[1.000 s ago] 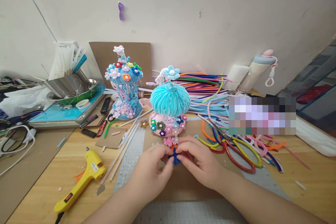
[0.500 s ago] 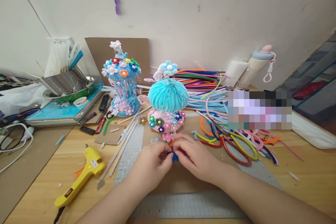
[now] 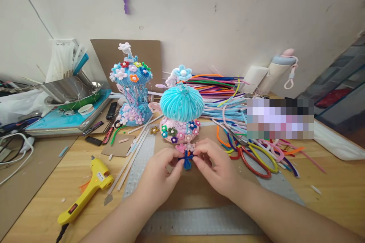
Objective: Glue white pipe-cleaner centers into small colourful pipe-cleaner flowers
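Observation:
Between the fingertips of both hands is a dark blue pipe-cleaner flower (image 3: 187,161), its petals looped. My left hand (image 3: 163,172) pinches its left side, and my right hand (image 3: 215,163) pinches the right. Just behind lie small pink pipe-cleaner flowers (image 3: 180,147), with a bit of orange partly hidden by my fingers. Farther back stands a turquoise pipe-cleaner mushroom cap (image 3: 181,103) over a pink base (image 3: 178,131) dotted with many-coloured flowers. To its left rises a taller blue flower-covered pipe-cleaner lamp shape (image 3: 131,87).
A yellow hot glue gun (image 3: 85,190) lies at left, near clear glue sticks (image 3: 133,159). Red-and-yellow-handled scissors (image 3: 255,163) rest among pipe-cleaner scraps at right. Bundles of pipe cleaners (image 3: 222,87) lie behind. A steel pot (image 3: 70,87) and a bottle (image 3: 278,70) stand farther back.
Both hands have drawn slightly apart and up, and more of the blue flower's loops now show between them. The view has shifted a little.

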The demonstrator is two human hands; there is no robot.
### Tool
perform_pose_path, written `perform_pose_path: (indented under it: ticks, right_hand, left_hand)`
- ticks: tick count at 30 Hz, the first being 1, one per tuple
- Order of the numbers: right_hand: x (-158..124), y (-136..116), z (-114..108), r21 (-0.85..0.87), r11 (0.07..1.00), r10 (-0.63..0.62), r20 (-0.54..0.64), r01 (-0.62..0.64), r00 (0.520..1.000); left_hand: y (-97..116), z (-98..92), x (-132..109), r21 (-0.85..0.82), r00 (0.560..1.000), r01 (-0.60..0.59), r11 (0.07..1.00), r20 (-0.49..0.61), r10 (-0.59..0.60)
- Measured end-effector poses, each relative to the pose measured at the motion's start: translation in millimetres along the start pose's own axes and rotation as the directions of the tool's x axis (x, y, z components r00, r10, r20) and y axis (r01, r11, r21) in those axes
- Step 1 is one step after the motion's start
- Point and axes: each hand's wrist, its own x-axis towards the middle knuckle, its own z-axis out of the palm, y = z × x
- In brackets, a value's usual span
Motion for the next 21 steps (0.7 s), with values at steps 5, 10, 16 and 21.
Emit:
perform_pose_path:
  ticks: [5, 10, 16, 21]
  right_hand:
    - [-2.6, -7.5, -1.8, -0.278, 0.934, -0.184, 0.167, 0.226, 0.969]
    - [1.2, -8.4, -2.7, -0.332, 0.928, -0.085, 0.257, 0.170, 0.963]
    - [2.0, -7.8, 0.5, -0.332, 0.939, 0.000, 0.278, 0.096, 0.961]
    - [4.6, 7.0, 0.9, -0.163, 0.981, 0.099, -0.041, -0.105, 0.994]
  left_hand:
    - [1.2, 1.8, -0.4, 0.098, 0.998, -0.030, 0.995, 0.055, 0.025]
    - [-1.4, 2.5, -0.4, 0.159, 0.996, -0.032, 0.987, 0.091, 0.018]
    - [-2.2, 1.9, 0.7, 0.149, 0.993, -0.029, 0.988, 0.115, 0.011]
    - [-0.1, 1.0, 0.8, 0.072, 0.999, -0.003, 0.997, 0.037, 0.001]
